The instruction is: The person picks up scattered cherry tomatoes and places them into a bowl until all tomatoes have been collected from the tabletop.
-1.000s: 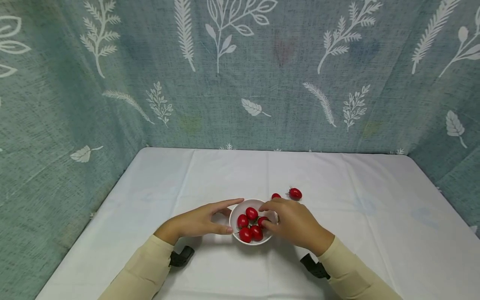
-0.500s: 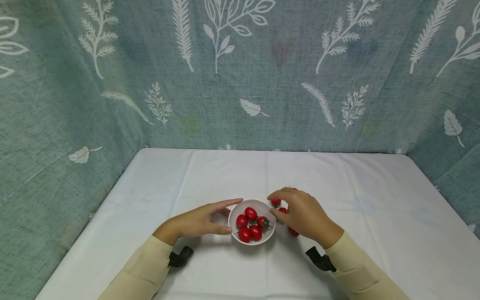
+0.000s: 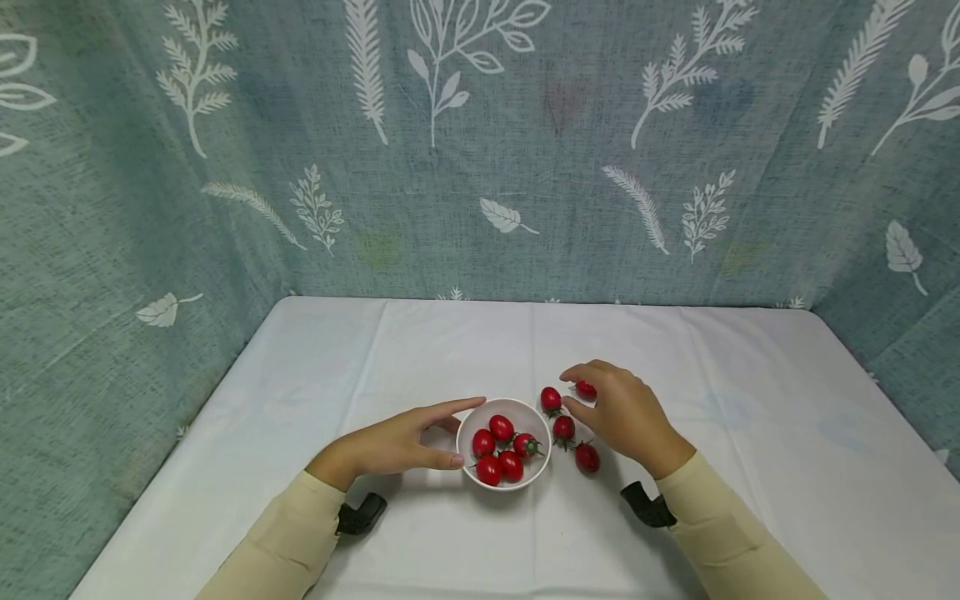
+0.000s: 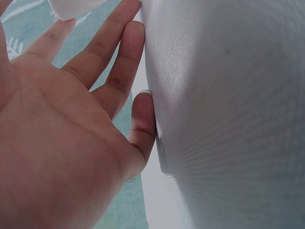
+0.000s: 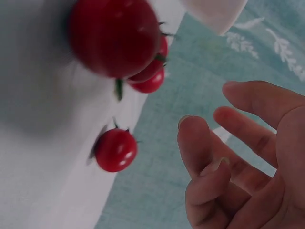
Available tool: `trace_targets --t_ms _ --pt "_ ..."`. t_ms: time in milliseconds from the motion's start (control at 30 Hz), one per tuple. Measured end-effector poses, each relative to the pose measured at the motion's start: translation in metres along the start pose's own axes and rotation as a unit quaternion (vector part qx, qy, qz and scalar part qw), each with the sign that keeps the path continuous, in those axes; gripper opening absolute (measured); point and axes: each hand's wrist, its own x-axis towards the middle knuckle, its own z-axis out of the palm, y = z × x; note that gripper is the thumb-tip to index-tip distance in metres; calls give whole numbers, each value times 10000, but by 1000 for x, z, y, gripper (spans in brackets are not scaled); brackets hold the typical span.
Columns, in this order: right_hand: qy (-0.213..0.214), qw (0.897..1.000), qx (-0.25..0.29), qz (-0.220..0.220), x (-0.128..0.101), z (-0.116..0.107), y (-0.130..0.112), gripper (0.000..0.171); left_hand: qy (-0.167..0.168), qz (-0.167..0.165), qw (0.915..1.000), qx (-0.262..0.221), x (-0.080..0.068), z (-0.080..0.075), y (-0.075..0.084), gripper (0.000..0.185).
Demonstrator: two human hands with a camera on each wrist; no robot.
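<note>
A white bowl [image 3: 517,410] with several small red tomatoes [image 3: 488,470] in it stands near the middle of the table. My left hand [image 3: 408,437] is at its left side, fingers and thumb spread around the rim; in the left wrist view a fingertip touches the bowl [image 4: 76,5]. My right hand [image 3: 622,408] hovers right of the bowl, thumb and fingers apart, holding nothing. It partly covers the farthest loose tomato [image 3: 586,389]. Other loose tomatoes lie between this hand and the bowl: one [image 3: 551,399], a second [image 3: 564,428] and a third [image 3: 587,457], with green stems.
A white cloth covers the table [image 3: 420,350]. Behind and at the sides hangs a green-blue curtain [image 3: 450,233] with white leaf prints. A black wrist strap piece [image 3: 362,514] sits at the left sleeve, another [image 3: 648,505] at the right.
My right hand has let go of a tomato in the bowl and moved out to the right, over the loose tomatoes, uncovering several of them. My left hand stays beside the bowl.
</note>
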Motion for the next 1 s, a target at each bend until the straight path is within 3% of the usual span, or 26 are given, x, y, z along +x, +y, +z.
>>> trace_targets --t_ms 500,1000 --pt "33 9990 -330 292 3 9 28 34 3 -2 10000 32 0 0 -1 73" --pt "-497 9953 -472 684 6 12 39 39 34 -156 9999 -5 0 0 -1 76"
